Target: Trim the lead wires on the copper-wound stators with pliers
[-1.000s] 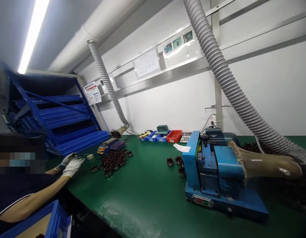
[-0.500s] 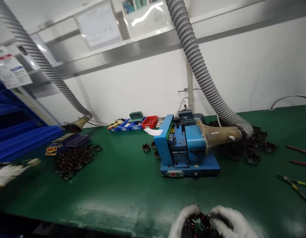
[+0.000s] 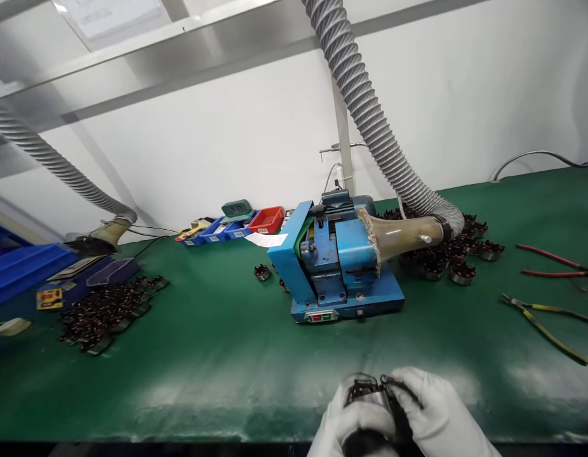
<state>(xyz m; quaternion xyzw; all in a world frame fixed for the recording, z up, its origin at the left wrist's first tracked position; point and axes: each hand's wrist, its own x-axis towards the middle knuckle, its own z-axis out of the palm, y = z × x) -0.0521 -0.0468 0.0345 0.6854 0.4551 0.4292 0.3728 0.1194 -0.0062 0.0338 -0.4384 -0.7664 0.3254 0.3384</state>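
Note:
Both my hands wear white gloves and are low in the picture, by the front edge of the green table. My left hand [image 3: 336,422] is wrapped round a motor stator [image 3: 378,400], a steel ring with black parts. My right hand [image 3: 441,409] grips the stator's right side, fingers bent over its edge. The stator is tilted, and the gloves cover much of it. Beyond my hands stands a blue belt grinding machine [image 3: 301,279] with red and green buttons, apart from the stator.
More stators [image 3: 463,273] crowd behind the machine's right side, and a dark pile of stators [image 3: 103,311] lies left. Yellow-handled pliers [image 3: 527,308] and red-handled pliers [image 3: 555,273] rest at right. A grey hose [image 3: 370,108] descends to the machine. Small trays [image 3: 268,220] line the back.
The view has swung right and down. The stator has turned in my hands, so its open middle no longer faces me. Another person's gloved hand at far left has gone out of view.

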